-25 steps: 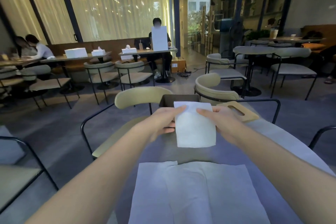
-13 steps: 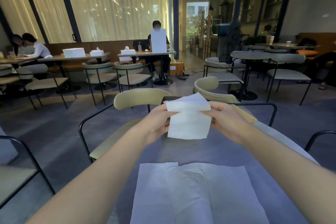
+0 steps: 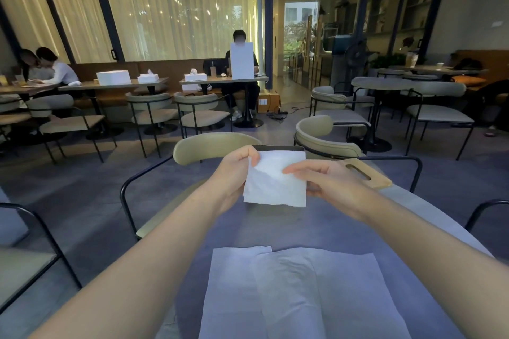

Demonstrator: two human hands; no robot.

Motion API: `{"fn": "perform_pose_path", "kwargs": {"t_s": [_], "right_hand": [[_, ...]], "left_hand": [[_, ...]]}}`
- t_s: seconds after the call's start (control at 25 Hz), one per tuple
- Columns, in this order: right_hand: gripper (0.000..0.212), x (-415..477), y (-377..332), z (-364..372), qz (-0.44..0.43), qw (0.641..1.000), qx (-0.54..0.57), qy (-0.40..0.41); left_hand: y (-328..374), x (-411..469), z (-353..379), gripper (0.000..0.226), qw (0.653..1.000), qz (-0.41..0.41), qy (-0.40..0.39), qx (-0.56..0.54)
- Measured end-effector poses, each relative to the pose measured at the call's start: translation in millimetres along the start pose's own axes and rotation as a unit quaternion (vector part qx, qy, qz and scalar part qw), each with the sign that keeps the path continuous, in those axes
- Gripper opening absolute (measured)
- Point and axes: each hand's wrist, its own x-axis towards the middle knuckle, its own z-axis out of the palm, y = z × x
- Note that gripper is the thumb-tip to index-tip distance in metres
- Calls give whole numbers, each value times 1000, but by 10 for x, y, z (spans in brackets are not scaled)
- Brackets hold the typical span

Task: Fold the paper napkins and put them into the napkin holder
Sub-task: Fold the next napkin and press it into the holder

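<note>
A folded white napkin [image 3: 275, 184] is held up above the far part of the grey table [image 3: 275, 228]. My left hand [image 3: 237, 173] pinches its upper left corner, and my right hand [image 3: 327, 181] grips its right edge with a finger across its face. Just behind the napkin the dark napkin holder [image 3: 281, 148] shows only its top rim; the rest is hidden. Unfolded white napkins [image 3: 292, 294] lie flat on the table close to me, overlapping.
A wooden board with a slot handle [image 3: 366, 173] lies on the table to the right of the holder. Beige chairs [image 3: 209, 146] with black frames stand around the table. Other tables, chairs and seated people are further back.
The napkin's top flap, bent over half a second ago, now lies flat again as a squarer piece. My right finger has moved onto its face. The head camera has tilted slightly.
</note>
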Motion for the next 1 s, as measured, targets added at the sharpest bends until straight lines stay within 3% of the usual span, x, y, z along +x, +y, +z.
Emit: {"fn": "perform_pose_path", "kwargs": {"t_s": [0.28,0.4,0.68,0.84,1.0], "right_hand": [[16,160,32,10,-35,993,-105,46],[16,331,46,-7,-51,988,-118,90],[12,801,108,-14,-35,947,-253,195],[15,986,203,-44,14,914,-346,211],[24,1087,289,-53,24,872,-437,220]], "left_hand": [[2,125,-40,18,998,12,54,-21],[-155,255,-126,10,988,95,56,105],[-221,640,-167,15,934,123,80,326],[-238,843,-102,33,867,102,81,480],[-368,936,-56,54,824,104,40,555]]}}
